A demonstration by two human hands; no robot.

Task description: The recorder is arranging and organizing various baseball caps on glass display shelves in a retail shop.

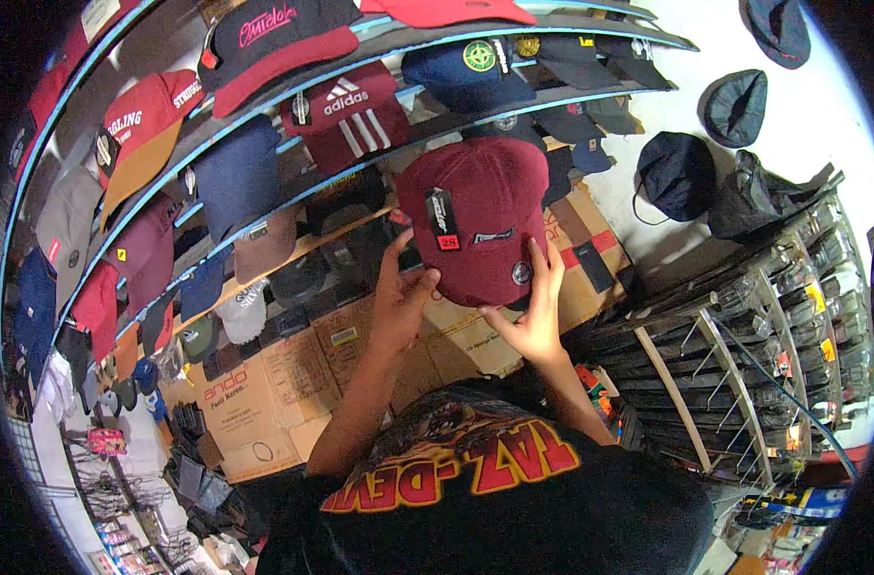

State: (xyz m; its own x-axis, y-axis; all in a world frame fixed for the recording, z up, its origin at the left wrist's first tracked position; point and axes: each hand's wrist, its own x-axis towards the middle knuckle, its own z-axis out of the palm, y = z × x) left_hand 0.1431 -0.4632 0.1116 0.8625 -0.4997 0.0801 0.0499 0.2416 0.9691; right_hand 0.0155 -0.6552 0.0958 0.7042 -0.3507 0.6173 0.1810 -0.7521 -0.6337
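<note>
A maroon baseball cap (pixel 473 172) is held up before the shelves, its brim towards me. My left hand (pixel 404 287) grips its left edge, thumb on the near side. On the right, my right hand (pixel 534 309) has its fingers over the cap's edge and its thumb beneath. A black hang tag (pixel 440 215) with a red sticker hangs from the crown. Beside it is a small embroidered patch (pixel 494 235), and a round sticker (pixel 522 272) sits on the brim. The cap's underside is hidden.
Curved shelves with blue edging (pixel 293 144) carry many caps, among them a maroon Adidas cap (pixel 354 111). Below stand cardboard boxes (pixel 257 410). At right is a metal rack (pixel 731 381) of packaged goods. Dark hats (pixel 675 176) hang on the white wall.
</note>
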